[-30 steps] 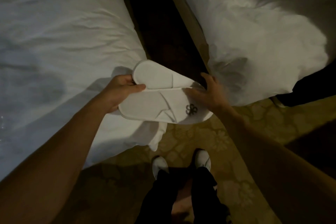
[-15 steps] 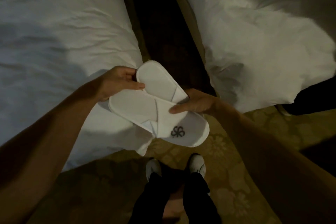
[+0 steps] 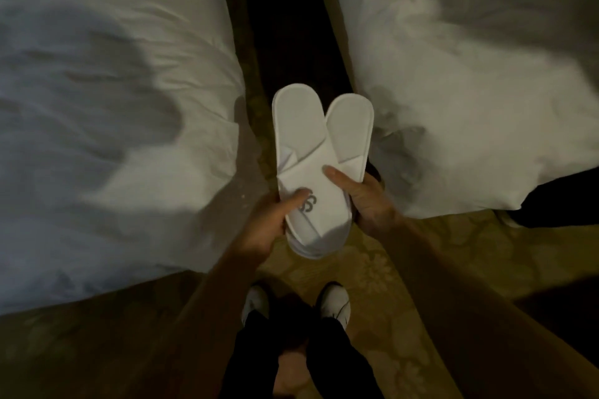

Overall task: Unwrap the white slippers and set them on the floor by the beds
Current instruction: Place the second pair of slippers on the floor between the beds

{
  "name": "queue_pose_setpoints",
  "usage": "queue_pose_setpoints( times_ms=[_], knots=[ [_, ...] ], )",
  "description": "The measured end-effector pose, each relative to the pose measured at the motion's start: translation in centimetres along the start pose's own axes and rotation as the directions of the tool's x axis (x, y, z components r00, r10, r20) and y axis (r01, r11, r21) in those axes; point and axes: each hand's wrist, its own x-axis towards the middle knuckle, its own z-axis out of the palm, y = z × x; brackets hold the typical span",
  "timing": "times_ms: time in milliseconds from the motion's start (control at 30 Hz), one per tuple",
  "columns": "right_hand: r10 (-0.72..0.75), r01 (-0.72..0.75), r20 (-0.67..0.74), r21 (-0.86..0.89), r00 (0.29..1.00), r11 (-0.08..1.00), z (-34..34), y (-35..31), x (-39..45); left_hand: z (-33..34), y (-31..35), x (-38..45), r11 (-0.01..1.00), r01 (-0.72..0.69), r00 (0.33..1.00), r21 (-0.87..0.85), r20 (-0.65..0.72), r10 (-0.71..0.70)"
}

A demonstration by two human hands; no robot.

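Both hands grasp the pair of flat white fabric slippers [image 3: 311, 168] held in the air above the gap between the beds: the left hand [image 3: 269, 223] grips the toe end from seven o'clock with its thumb across a grey logo it half hides, while the right hand [image 3: 363, 197] cups the underside from four o'clock, thumb on top, fingers out of sight. Heels fan apart toward twelve o'clock, the left-hand slipper overlapping the other, between the rumpled white bed on the left [image 3: 107, 113] and the white bed on the right [image 3: 470, 84], above the dim patterned yellow carpet [image 3: 405, 275].
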Motion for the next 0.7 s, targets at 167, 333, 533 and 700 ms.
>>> queue_pose_setpoints(
  times_ms=[167,333,533,700],
  knots=[
    [0.135,-0.134,-0.03,0.04,0.99,0.99,-1.0,1.2,0.1,1.0,-4.3,1.2,0.997,-0.079,0.965,0.018,-0.249,0.081],
    [0.223,-0.224,-0.109,0.003,0.969,0.975,-2.6,4.6,0.0,0.7,-6.7,2.2,0.996,-0.09,0.931,-0.022,-0.356,0.077],
    [0.045,-0.082,-0.218,-0.161,0.975,0.984,-3.9,6.6,1.3,0.3,-8.9,5.9,0.999,-0.042,0.908,-0.018,-0.418,0.031],
    [-0.065,-0.065,-0.358,-0.34,0.931,0.938,-4.6,7.8,4.4,-0.4,-9.5,10.2,0.997,-0.071,0.907,-0.018,-0.417,0.057]
  ],
)
